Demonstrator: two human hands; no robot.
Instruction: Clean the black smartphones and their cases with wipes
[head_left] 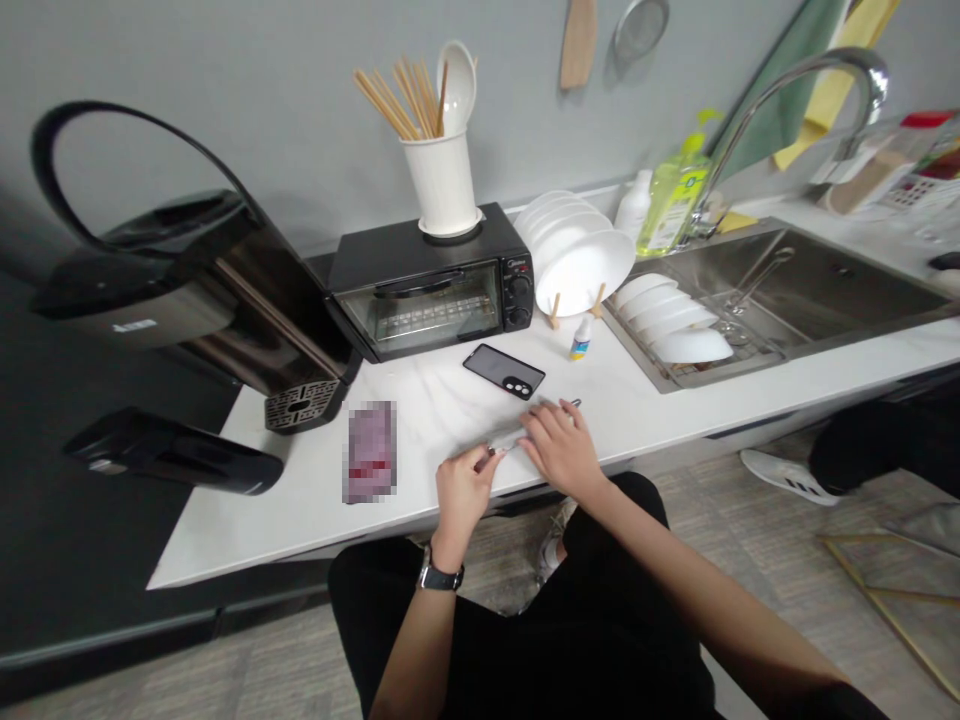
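Observation:
Near the counter's front edge, both hands meet at a small, thin greyish object [510, 438], mostly covered by fingers. My left hand [463, 487] pinches its left end. My right hand [559, 445] lies over its right end, fingers bent and close together; a small dark loop [576, 402] pokes out just beyond them. Behind the hands lies a black phone case [504, 371] with camera holes. A small white bottle with a blue and yellow label [580, 340] stands to its right. To the left is a blurred-out purple rectangular item [371, 452], flat on the white counter [420, 400].
A toaster oven [435, 290] bearing a utensil pot [442, 185] stands at the back. At the left are a coffee machine [225, 290] and a black bottle lying down [180, 455]. White plates [581, 265], bowls [694, 343] and a sink [817, 270] are at the right.

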